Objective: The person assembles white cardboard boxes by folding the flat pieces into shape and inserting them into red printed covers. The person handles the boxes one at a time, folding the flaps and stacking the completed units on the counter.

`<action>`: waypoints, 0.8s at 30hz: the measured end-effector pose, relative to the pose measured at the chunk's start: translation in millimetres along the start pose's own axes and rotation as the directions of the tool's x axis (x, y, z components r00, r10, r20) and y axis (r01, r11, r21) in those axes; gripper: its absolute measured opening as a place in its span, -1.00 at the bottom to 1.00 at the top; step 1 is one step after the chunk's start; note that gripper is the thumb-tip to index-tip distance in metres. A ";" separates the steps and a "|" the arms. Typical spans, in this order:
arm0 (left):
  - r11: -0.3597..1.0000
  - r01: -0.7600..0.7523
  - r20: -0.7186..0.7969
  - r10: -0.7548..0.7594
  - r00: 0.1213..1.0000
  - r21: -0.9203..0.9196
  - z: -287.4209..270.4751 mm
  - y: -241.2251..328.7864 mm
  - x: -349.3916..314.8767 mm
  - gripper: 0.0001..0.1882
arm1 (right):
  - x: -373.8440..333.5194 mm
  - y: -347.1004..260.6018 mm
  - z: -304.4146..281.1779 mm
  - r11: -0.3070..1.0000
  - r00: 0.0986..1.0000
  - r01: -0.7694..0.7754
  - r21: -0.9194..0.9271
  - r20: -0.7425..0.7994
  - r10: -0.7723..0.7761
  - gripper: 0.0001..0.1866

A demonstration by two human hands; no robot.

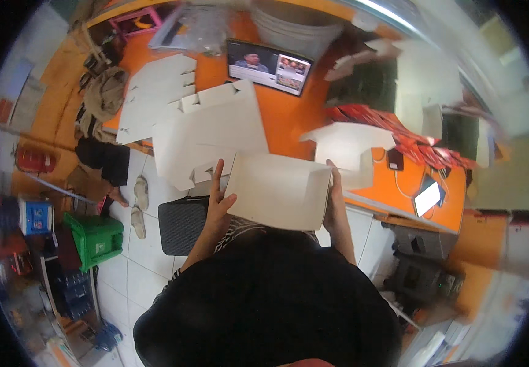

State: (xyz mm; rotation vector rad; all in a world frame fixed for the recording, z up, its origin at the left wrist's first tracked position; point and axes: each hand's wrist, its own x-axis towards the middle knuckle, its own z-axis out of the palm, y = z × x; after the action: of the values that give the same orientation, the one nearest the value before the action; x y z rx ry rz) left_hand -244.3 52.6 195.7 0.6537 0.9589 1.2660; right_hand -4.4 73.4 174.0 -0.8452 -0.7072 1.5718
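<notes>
Box [277, 191], white, open side apparently up, long axis left to right — held before the near edge of the orange table [286, 123]. Grasped at both ends, by left hand [218, 205] with forefinger straight and by right hand [337, 205]. On the table's left part — flat white sheets [215, 125].

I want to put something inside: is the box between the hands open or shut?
Open: the box is uncovered, its inside showing.

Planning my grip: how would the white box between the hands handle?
The white box is probably light, given its thin-looking walls. It seems fairly stiff, its walls holding shape, though its open top might flex if squeezed.
</notes>
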 end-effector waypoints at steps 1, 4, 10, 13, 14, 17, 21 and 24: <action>1.000 -0.007 0.014 0.008 1.000 -0.023 12.1 -3.1 0.8 -0.03 | -10.3 -16.1 -0.6 0.998 0.995 0.058 0.039 0.082 -0.061 -0.21; 0.973 -0.164 0.148 0.141 0.979 0.164 41.4 -25.5 10.0 -0.05 | -40.0 -42.2 -27.4 0.989 0.998 0.031 -0.145 0.060 -0.022 -0.03; 0.960 -0.209 0.443 0.107 0.890 0.187 85.1 -86.3 27.6 -0.13 | -74.3 -84.7 -117.8 0.993 0.945 0.100 -0.069 -0.306 -0.116 -0.17; 0.767 -0.289 0.273 0.154 0.950 0.573 98.5 -118.8 57.8 -0.21 | -74.0 -111.8 -158.2 0.981 0.912 0.124 -0.149 -0.373 -0.172 -0.26; 0.692 -0.327 0.257 0.207 0.944 0.643 97.9 -129.7 67.9 -0.24 | -71.9 -123.2 -160.3 0.979 0.923 0.106 -0.175 -0.349 -0.162 -0.31; 0.612 -0.326 0.195 0.273 0.942 0.721 88.5 -164.0 90.8 -0.31 | -61.8 -126.9 -188.3 0.973 0.890 0.081 -0.215 -0.423 -0.168 -0.35; 0.692 -0.359 0.172 0.327 0.929 0.626 94.7 -183.7 100.9 -0.41 | -28.7 -115.7 -213.1 0.997 0.940 0.032 -0.077 -0.337 -0.056 -0.39; 0.645 -0.330 0.087 0.378 0.922 0.689 99.2 -198.1 119.6 -0.52 | 1.1 -96.4 -210.9 0.998 0.970 0.022 -0.062 -0.241 -0.036 -0.49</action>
State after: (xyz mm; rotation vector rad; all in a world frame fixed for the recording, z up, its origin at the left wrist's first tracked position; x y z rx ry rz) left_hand -59.0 136.6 47.3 1.4669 1.4325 1.2486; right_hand 223.7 88.0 135.1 -1.0456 -0.5883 1.3972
